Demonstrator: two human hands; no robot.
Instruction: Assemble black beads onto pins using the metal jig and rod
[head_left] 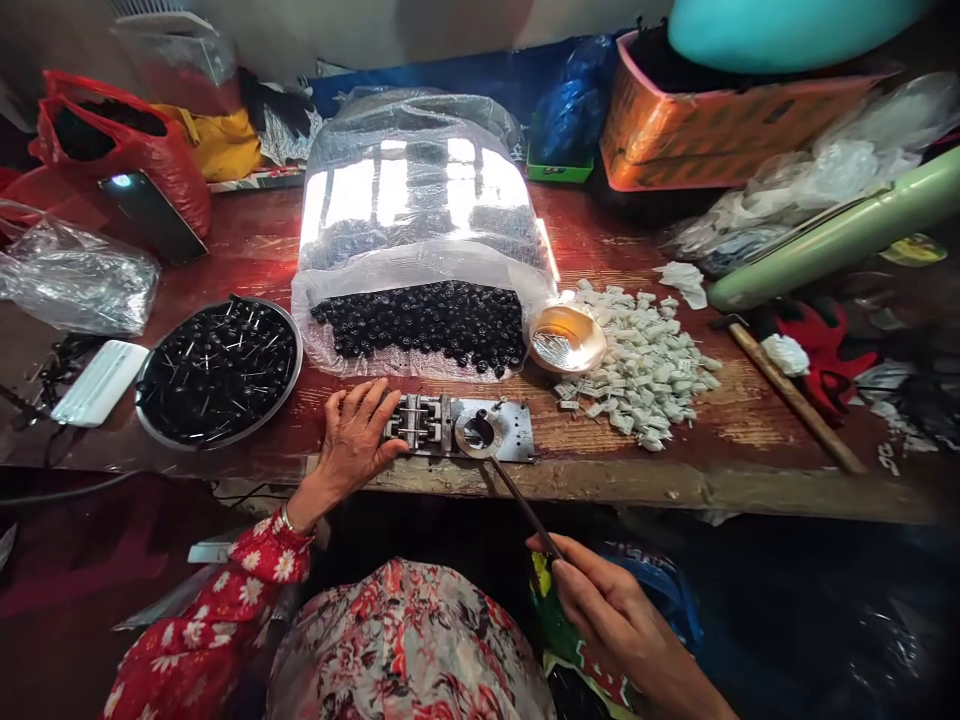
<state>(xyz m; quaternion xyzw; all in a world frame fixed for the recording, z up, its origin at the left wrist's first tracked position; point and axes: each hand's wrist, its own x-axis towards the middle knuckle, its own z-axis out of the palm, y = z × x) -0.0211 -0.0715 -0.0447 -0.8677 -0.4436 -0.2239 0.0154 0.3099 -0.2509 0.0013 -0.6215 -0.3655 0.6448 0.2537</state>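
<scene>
A flat metal jig [514, 425] with a clamp-like section of bolts at its left lies along the table's front edge. My left hand [356, 435] grips the jig's left end, thumb on the near side and fingers over the far side. On the jig's right half sits a metal ring [466, 440] around a dark round hole. A thin dark rod handle [525, 505] slopes from the ring toward me, and my right hand [611, 605] is closed around its lower end. Whatever lies under my left palm is hidden.
Behind the jig, small black round parts [427, 325] spill from a clear plastic bag [420, 200]. A round tray [298, 375] of black parts with metal pins stands left. Right are a small bowl [589, 350], pale plastic pieces [645, 370] and a wooden-handled tool [799, 400].
</scene>
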